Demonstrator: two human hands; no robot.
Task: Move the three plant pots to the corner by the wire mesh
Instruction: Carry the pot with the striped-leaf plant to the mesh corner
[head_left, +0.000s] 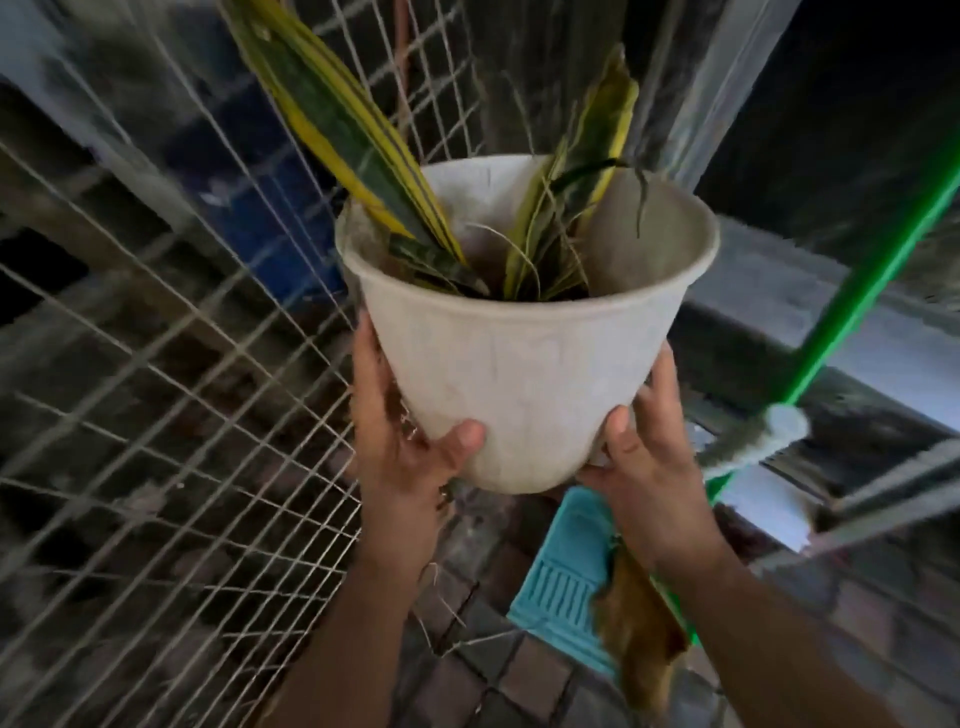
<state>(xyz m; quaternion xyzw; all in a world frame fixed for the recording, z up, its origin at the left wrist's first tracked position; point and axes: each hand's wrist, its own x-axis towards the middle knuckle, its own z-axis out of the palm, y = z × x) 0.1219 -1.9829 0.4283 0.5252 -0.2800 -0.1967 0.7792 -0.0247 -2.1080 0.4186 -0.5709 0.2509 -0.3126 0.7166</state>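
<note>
A white plastic plant pot (519, 358) with long yellow-edged green leaves (332, 114) is held up in the air at the middle of the view. My left hand (405, 441) grips its lower left side, thumb across the front. My right hand (649, 457) cups its lower right side. The wire mesh (156, 415) runs along the left and behind the pot. No other plant pots are in view.
A green pole (857, 296) leans diagonally on the right with a white fitting (763, 436) on it. A turquoise plastic tray (566, 582) and a brown broom head (639, 623) lie on the tiled floor (493, 670) below. A blue container (265, 228) stands behind the mesh.
</note>
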